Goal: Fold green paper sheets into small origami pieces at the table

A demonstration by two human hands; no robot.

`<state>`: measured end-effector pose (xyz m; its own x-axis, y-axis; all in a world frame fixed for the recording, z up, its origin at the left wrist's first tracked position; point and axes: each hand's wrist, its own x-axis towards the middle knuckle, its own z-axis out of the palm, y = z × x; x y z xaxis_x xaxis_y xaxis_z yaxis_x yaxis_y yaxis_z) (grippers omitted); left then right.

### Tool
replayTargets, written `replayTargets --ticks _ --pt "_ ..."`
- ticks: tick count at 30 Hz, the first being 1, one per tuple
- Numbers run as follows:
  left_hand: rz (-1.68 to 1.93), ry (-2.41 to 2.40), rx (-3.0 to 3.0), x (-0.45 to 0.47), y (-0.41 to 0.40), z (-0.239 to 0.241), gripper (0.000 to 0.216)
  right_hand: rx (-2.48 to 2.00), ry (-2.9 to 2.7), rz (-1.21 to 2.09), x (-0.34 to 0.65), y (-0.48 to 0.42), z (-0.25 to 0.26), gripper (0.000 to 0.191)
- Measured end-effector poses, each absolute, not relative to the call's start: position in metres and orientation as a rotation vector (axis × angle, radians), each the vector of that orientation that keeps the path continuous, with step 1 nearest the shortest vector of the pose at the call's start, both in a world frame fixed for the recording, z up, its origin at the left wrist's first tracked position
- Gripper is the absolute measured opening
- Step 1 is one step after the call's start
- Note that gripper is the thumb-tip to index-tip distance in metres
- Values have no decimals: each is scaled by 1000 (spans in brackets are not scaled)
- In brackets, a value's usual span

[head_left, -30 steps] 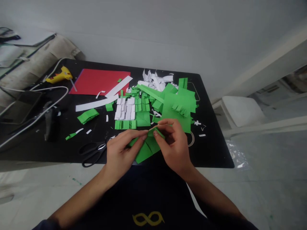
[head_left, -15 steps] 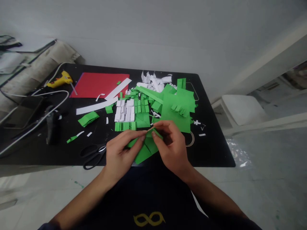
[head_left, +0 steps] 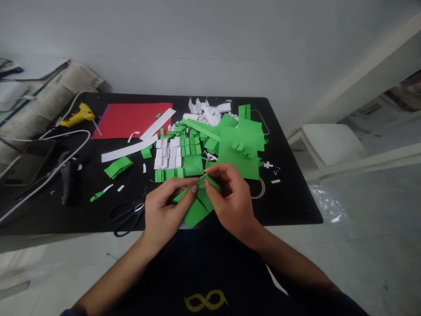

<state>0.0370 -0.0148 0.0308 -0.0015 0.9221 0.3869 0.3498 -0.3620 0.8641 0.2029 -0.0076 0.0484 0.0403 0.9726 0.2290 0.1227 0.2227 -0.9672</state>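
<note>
Both hands pinch a folded piece of green paper over the near edge of a black table. My left hand grips its left side with thumb and forefinger pressed on the upper fold. My right hand pinches the same fold from the right, fingers curled. The two forefinger tips nearly touch at the top of the paper. Behind the hands lies a heap of green sheets and cut green pieces, with rows of small white and green folded bits.
Black scissors lie just left of my left hand. A red sheet, white strips, a yellow glue gun and cables occupy the left half. A white stool stands right of the table.
The hands keep their pinch on the green paper, fingertips drawn slightly closer. The view has shifted a little, so everything sits slightly more to the left.
</note>
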Motion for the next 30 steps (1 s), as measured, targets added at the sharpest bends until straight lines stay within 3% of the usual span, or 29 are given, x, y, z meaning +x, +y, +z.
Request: replayTargets --ticks 11,30 --pt "1399 1319 1734 35 -15 31 16 -1168 -1417 983 206 -7 49 34" --pt "1350 1317 1711 35 -15 36 13 -1185 -1348 1013 208 -8 49 29"
